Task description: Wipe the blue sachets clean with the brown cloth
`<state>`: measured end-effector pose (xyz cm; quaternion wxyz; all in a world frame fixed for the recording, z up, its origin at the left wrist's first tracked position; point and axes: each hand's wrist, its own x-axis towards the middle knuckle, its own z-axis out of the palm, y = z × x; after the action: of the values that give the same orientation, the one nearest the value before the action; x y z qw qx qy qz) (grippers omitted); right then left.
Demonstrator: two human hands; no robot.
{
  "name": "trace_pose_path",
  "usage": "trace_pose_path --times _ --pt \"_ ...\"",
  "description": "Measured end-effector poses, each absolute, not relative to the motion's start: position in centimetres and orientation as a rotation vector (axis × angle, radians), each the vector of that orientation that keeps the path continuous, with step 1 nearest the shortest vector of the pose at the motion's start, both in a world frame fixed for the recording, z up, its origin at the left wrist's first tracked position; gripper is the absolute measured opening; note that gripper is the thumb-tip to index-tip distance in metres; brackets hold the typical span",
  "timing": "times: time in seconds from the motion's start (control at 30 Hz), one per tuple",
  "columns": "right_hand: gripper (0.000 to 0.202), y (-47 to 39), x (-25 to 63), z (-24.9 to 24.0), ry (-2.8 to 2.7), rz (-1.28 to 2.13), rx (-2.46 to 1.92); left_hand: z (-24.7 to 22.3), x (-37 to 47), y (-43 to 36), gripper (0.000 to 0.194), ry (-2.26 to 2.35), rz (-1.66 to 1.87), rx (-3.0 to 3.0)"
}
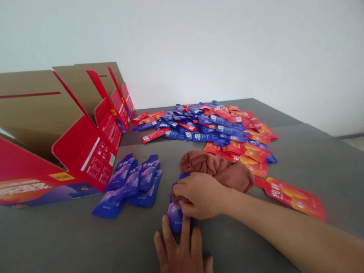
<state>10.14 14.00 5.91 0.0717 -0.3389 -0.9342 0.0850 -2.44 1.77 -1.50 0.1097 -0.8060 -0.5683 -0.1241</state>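
Note:
My right hand [201, 195] is closed on a bunched brown cloth [231, 174], pressing a fold of it onto a blue pouch [175, 218] that lies flat on the table. Fingers spread, my left hand [180, 253] rests at the pouch's near end, with fingertips touching its lower edge. The cloth and my right hand hide most of the pouch's upper part. Left of the hands lies a small group of blue pouches [132, 183], some overlapping. A single red pouch [294, 197] lies to the right, beyond my right forearm.
Several open red cartons [86, 155] with raised flaps stand in a row along the left. A large mixed heap of blue and red pouches [200, 127] spreads over the back of the grey table [314, 152]. Behind it is a pale wall [212, 38].

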Motion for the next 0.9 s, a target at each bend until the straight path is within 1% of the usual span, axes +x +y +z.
trace_pose_path --times 0.13,0.23,0.37,0.63,0.73,0.9 --pt "0.021 14.16 10.01 5.83 -2.721 0.179 -1.262 -1.38 -2.43 1.80 0.040 -1.680 -0.358 -2.368" --pt "0.020 14.27 10.01 5.83 -2.685 0.177 -1.362 -1.36 -2.43 1.82 0.039 -1.680 -0.366 -2.372" --pt "0.022 14.34 10.20 5.98 -2.725 0.203 -1.289 -1.48 -2.43 1.82 0.038 -1.678 -0.378 -2.372" --pt "0.023 14.27 10.56 5.76 -2.835 0.392 -0.861 -1.82 -2.53 1.82 0.041 -1.639 -0.408 -2.354" --pt "0.023 14.16 10.40 5.73 -2.833 0.396 -0.865 -1.85 -2.55 1.81 0.041 -1.645 -0.389 -2.352" --pt "0.024 14.01 10.09 6.10 -2.797 0.303 -1.075 -1.64 -2.44 1.78 0.041 -1.674 -0.363 -2.356"
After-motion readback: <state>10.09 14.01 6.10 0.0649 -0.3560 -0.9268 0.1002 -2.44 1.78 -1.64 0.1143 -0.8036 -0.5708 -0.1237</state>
